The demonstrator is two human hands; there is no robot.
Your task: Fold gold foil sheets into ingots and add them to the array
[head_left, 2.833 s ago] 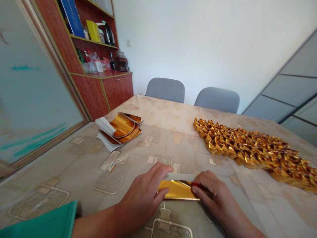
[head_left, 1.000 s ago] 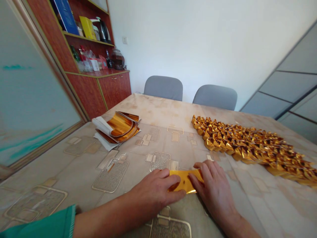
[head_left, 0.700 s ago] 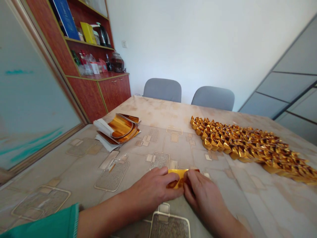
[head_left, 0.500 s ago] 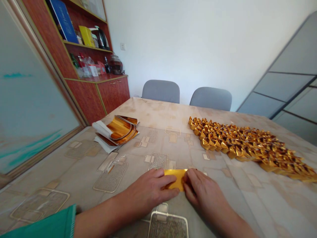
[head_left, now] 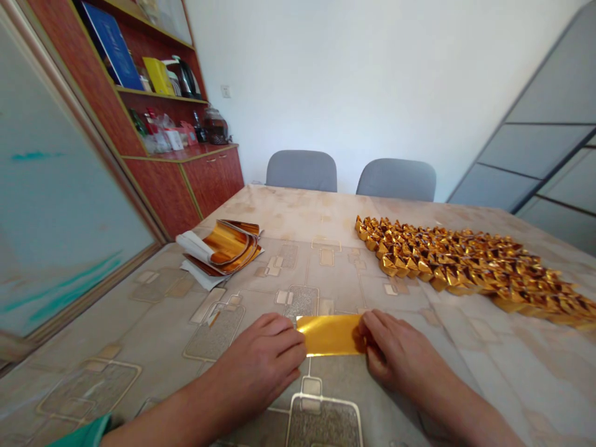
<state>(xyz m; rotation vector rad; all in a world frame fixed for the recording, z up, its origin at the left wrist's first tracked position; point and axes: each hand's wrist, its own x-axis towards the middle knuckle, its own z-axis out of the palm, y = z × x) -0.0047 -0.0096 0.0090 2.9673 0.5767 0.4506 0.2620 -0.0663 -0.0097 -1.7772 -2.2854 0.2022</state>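
Holds a gold foil strip (head_left: 333, 335) stretched crosswise between both hands, at the near middle of the desk (head_left: 293, 208); grips its left end with the left hand (head_left: 274, 351), curled narrow with the fingers over the foil and the thumb hidden; pinches its right end with the right hand (head_left: 388, 347), closed narrow around the edge; leaves the shiny middle uncovered, with the long edges running roughly level from side to side; cannot tell from this angle whether to call the strip flat on the desk or just above it; shows a bit of green sleeve (head_left: 86, 433) on the left arm.

Has, beyond the left hand and well apart from it, a bent stack of gold and white sheets (head_left: 230, 247); has, beyond the right hand, a broad cluster of folded gold pieces (head_left: 460, 257), packed close in rows and running out toward the right; shows rounded rectangles patterned over the desk.

Sees, past the far edge, two grey chairs (head_left: 302, 171) side by side, before a white wall (head_left: 372, 74); sees, at the left, a red-brown cabinet (head_left: 162, 192) with a yellow box (head_left: 158, 76), a dark kettle (head_left: 187, 79) and, lower down, a glass jar (head_left: 215, 128).
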